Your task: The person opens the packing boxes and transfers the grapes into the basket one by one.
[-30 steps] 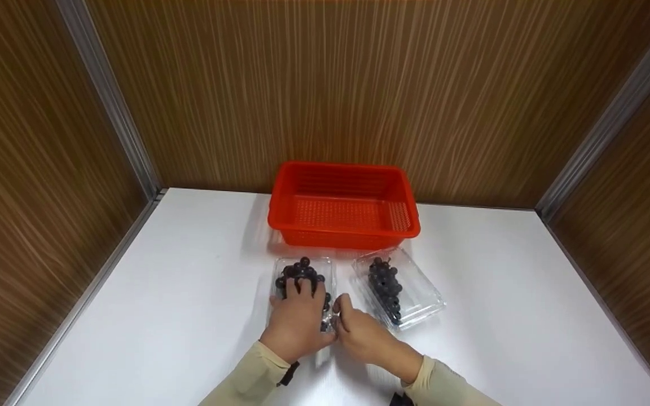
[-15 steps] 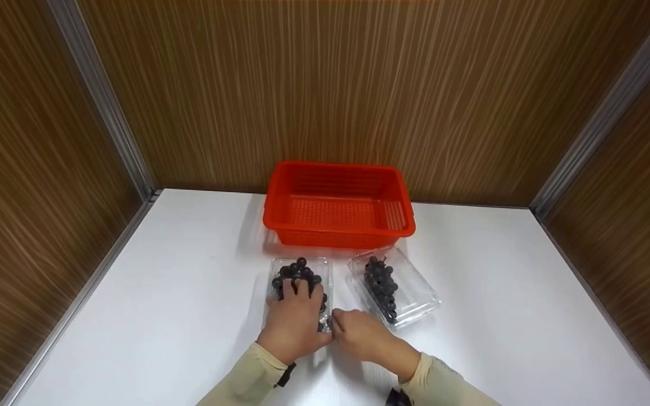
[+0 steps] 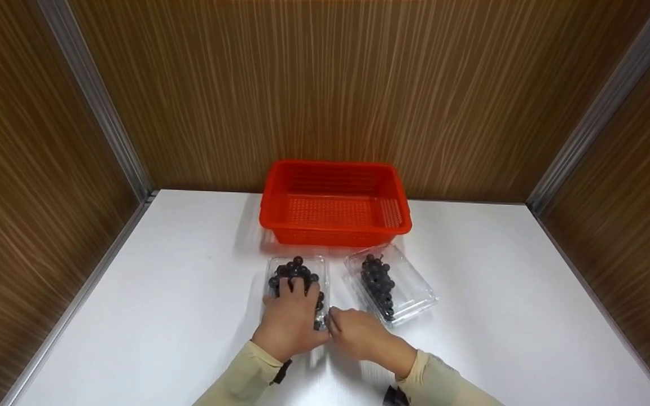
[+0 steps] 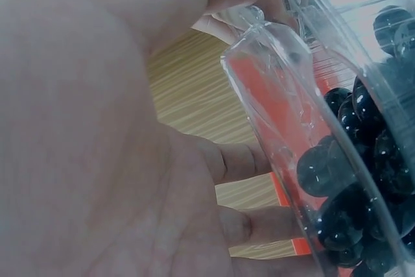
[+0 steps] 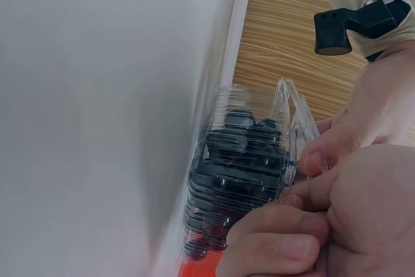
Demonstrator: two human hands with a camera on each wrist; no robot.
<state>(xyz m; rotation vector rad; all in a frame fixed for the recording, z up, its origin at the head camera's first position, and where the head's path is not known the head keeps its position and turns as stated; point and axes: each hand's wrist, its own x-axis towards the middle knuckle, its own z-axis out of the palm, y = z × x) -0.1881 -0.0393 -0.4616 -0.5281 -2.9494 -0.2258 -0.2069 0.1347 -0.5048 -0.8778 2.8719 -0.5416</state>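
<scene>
Two clear plastic clamshell boxes of dark grapes sit on the white tabletop, both at the 6 o'clock side of a red perforated basket (image 3: 336, 203) that stands against the wooden back wall. I have both hands on the left box (image 3: 297, 285), which lies straight, its long side running toward the basket. The right box (image 3: 390, 285) lies untouched just at 3 o'clock from it, turned at an angle so one corner points at the basket.

My left hand (image 3: 291, 321) rests flat on the lid, fingers (image 3: 298, 288) spread forward over the grapes (image 3: 294, 270). I judge that it pins the box down so it cannot slide or tip while the other hand works; the left wrist view shows the palm and straight fingers (image 4: 243, 160) lying against the clear lid (image 4: 285, 141), so this grip is released, pressing rather than clasping.

My right hand (image 3: 359, 332) comes in from 4 o'clock and meets the near right corner of the same box. In the right wrist view, its fingertips (image 5: 318, 160) pinch the thin rim flange (image 5: 295, 118) of the clamshell, thumb and forefinger curled on it: a clenched grip on the box's edge. That corner is where the lid and tray lips meet, which I take to be why the pinch sits there.

Nothing lies in the basket that I can see.
</scene>
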